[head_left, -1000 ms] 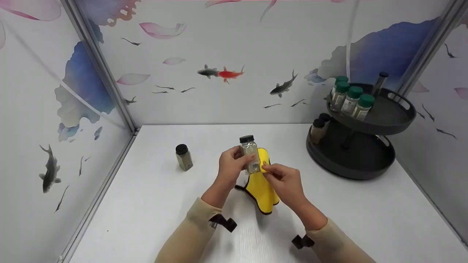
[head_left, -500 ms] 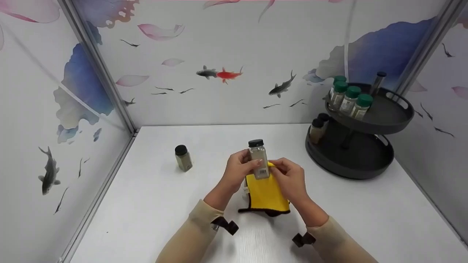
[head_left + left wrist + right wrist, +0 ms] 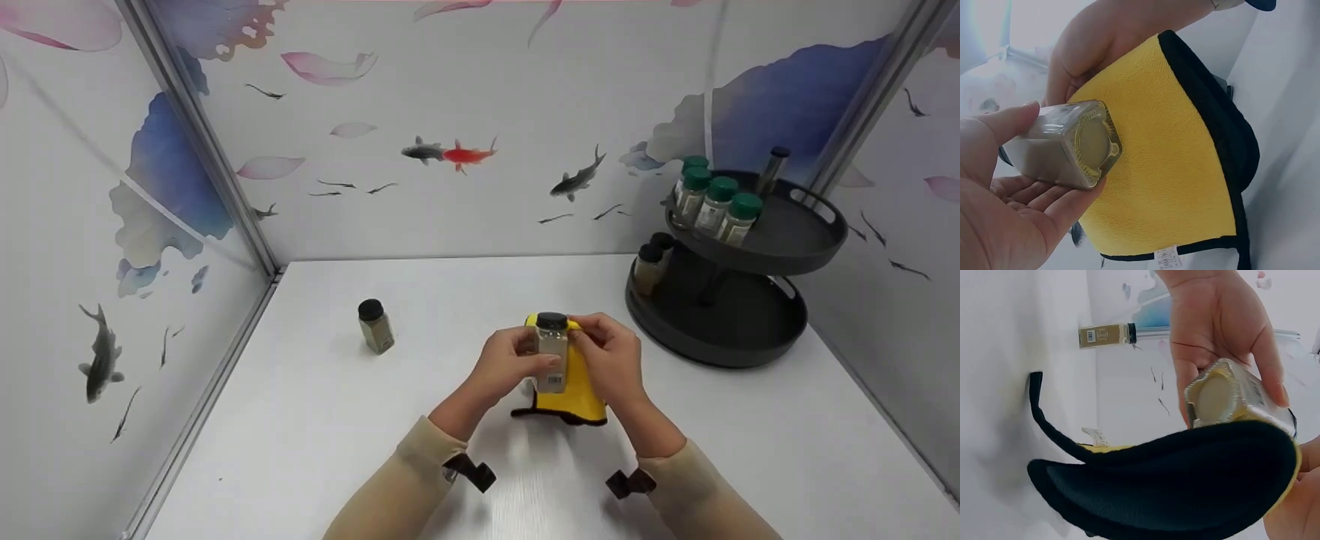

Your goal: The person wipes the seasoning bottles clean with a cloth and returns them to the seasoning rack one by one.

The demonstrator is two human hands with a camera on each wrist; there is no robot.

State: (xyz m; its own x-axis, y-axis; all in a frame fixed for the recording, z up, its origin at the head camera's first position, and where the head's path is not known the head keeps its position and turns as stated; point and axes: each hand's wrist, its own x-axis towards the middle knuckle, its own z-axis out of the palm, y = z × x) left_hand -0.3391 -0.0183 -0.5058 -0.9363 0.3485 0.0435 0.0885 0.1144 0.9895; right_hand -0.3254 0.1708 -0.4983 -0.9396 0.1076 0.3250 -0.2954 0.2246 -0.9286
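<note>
A square glass spice jar (image 3: pixel 552 351) with a black lid stands upright in my left hand (image 3: pixel 508 363), thumb across its front and fingers behind. In the left wrist view the base of the jar (image 3: pixel 1094 143) faces the camera, with pale powder inside. My right hand (image 3: pixel 613 354) pinches the upper part of a yellow cloth (image 3: pixel 581 386) with black edging, close beside the jar. The cloth hangs down behind the jar, and its dark reverse side (image 3: pixel 1168 489) fills the lower right wrist view. A white tag (image 3: pixel 1168 257) sticks out at its edge.
Another black-lidded spice jar (image 3: pixel 376 327) stands on the white table (image 3: pixel 315 435) to the left. At the right back is a black two-tier round rack (image 3: pixel 720 352); its upper tier carries several green-lidded jars (image 3: pixel 716 206), its lower tier black-lidded jars (image 3: pixel 648 270). Printed walls enclose the table.
Both hands have shifted right, with the jar moving right and down toward the table's front. The cloth has spread from a narrow fold to a wider hanging sheet behind the jar.
</note>
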